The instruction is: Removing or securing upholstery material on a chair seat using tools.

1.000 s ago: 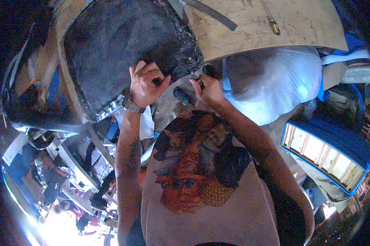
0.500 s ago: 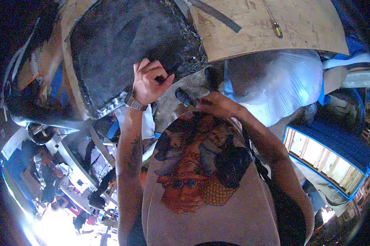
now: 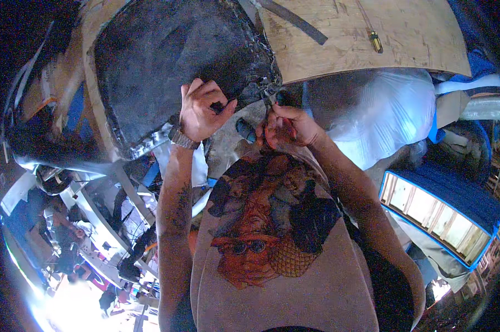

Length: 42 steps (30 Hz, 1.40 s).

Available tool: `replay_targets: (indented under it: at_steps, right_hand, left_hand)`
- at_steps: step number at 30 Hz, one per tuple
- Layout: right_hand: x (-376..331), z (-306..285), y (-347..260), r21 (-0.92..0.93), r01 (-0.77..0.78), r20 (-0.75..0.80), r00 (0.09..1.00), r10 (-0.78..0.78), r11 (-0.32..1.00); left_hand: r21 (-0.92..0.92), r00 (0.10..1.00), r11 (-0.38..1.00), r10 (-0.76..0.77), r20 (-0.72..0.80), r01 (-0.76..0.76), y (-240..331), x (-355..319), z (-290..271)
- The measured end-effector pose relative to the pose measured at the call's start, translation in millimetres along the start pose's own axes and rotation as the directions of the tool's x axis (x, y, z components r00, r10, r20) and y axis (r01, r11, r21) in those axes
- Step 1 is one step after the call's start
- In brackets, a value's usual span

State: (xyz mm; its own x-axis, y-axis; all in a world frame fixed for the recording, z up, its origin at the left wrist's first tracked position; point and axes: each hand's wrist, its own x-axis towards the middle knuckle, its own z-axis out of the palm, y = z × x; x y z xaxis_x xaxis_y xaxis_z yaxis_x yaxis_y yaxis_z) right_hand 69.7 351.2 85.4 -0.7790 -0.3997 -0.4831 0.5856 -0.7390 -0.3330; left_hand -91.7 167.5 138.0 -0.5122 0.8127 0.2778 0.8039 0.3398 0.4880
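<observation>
A black fabric panel (image 3: 156, 61) with a frayed, ragged border covers the rounded furniture piece in front of me. My left hand (image 3: 203, 110), a watch on its wrist, is closed at the panel's near edge, with black fabric bunched between thumb and fingers. To its right, my right hand (image 3: 291, 127) is closed around a small hand tool (image 3: 270, 133) with a reddish handle; its exact kind is hard to make out. The tool's dark end reaches up to the frayed near-right corner of the fabric.
A screwdriver (image 3: 376, 41) and a dark strip (image 3: 297, 22) lie on the plywood board (image 3: 338, 50) at the far right. Below it is a plastic-wrapped piece (image 3: 380, 110). A blue-edged wooden frame (image 3: 438, 216) stands at right. Another person (image 3: 64, 229) is at lower left.
My right hand has risen from close to my shirt to the fabric's near-right corner, bringing the reddish tool into view. The left hand has kept its place.
</observation>
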Motion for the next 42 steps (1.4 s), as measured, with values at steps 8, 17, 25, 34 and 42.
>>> replay_targets:
  at_steps: [8, 17, 25, 34, 42]
  right_hand:
    - [8.1, -2.0, 2.3, 0.014, 0.118, -0.069, 0.991, -0.116, 0.993]
    - [34.1, -15.4, 16.7, -0.959, 0.171, 0.281, 0.429, -0.859, -0.228]
    - [-5.0, 22.2, 21.9, -0.298, 0.068, -0.169, 0.978, -0.123, 0.952]
    - [17.2, 13.2, 8.2, -0.125, 0.072, -0.125, 0.988, -0.088, 0.990]
    - [27.7, 39.6, 5.1, -0.533, 0.004, -0.451, 0.844, -0.289, 0.846]
  left_hand:
    - [-0.007, 1.000, 1.000, -0.016, 0.016, 0.016, -2.1, -0.9, 1.0]
    - [0.003, 0.999, 1.000, 0.026, 0.019, -0.026, -4.3, 2.5, 0.8]
    - [0.013, 1.000, 1.000, -0.014, 0.017, 0.014, -2.4, -0.1, -0.1]
    - [0.006, 0.999, 1.000, -0.018, -0.039, 0.018, -4.0, -1.2, 1.2]
    - [-0.007, 1.000, 1.000, 0.006, -0.028, -0.006, -6.5, -1.7, 2.6]
